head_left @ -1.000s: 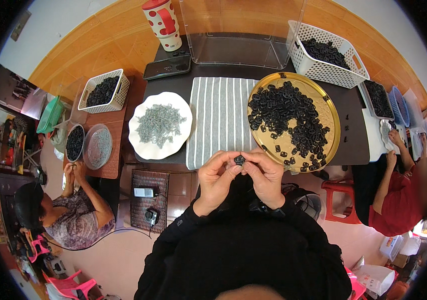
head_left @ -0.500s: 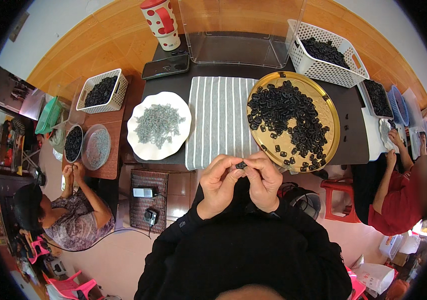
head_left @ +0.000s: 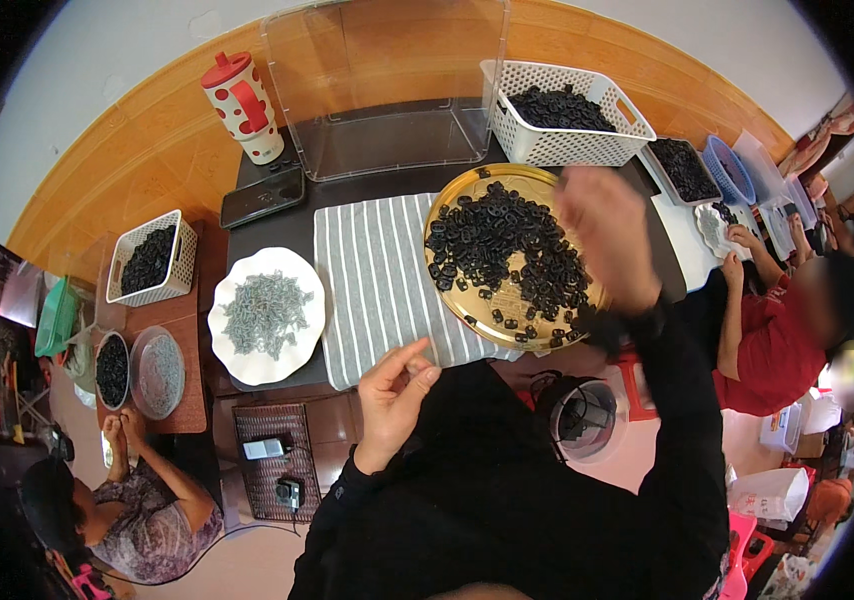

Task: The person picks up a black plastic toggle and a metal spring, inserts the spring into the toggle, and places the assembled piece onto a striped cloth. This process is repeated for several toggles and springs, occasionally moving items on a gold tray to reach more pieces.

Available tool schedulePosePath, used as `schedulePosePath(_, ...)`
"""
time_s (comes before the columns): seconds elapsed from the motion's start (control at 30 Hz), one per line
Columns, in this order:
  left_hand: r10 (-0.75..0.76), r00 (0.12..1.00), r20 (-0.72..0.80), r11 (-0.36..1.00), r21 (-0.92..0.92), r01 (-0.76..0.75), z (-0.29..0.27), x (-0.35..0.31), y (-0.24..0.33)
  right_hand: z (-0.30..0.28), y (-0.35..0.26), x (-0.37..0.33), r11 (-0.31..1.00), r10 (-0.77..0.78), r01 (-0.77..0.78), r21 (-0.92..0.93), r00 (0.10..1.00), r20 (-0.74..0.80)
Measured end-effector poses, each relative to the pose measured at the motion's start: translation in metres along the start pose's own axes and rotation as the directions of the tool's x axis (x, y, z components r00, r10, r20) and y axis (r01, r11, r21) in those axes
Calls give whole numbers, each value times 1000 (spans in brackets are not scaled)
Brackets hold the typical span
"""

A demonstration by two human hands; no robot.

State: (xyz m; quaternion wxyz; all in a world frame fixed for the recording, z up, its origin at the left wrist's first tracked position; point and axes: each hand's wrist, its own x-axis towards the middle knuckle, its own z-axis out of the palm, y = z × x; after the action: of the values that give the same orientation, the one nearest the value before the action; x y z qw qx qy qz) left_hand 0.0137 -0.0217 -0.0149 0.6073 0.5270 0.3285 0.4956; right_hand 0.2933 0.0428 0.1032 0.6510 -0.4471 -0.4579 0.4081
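Observation:
My left hand (head_left: pixel 393 405) is above the near edge of the grey striped cloth (head_left: pixel 372 285), thumb and fingers curled together. Anything between its fingertips is too small to make out. Smeared by motion, my right hand (head_left: pixel 609 238) is over the right side of the round gold tray (head_left: pixel 455 316), not far from the white basket. The tray carries a heap of small black plastic pieces (head_left: pixel 492 235), with looser ones near its front rim. Left of the cloth, a white scalloped plate (head_left: pixel 226 352) bears a pile of small thin silvery pieces (head_left: pixel 267 313).
A white basket (head_left: pixel 562 148) of black pieces and a clear plastic box (head_left: pixel 397 160) stand along the back. A dark phone (head_left: pixel 263 198) and a spotted tumbler (head_left: pixel 244 110) are at back left. People sit working at left (head_left: pixel 147 510) and right (head_left: pixel 772 335).
My hands were together in front of the cloth, pinching a small black piece. Now they are apart, the right over the tray's right side. The whole view has also shifted and tilted.

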Motion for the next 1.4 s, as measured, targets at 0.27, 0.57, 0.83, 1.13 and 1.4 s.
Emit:
schedulePosePath(0.27,-22,999,-46,999,43,24,-4,0,-1,-35,28,24,792,328,-134,-595,916,230)
schedulePosePath(0.57,-71,997,-15,992,104,73,-3,3,-7,9,73,-34,214,142,589,-779,770,622)
schedulePosePath(0.83,-77,996,-38,987,140,82,-2,1,-8,8,58,-27,350,245,553,-756,725,644)
schedulePosePath(1.13,-106,994,-25,989,103,108,8,-1,2,52,82,-5,396,200,611,-686,671,714)
schedulePosePath(1.4,-75,995,-59,988,133,83,0,0,-6,39,72,-16,366,333,539,-759,686,647)
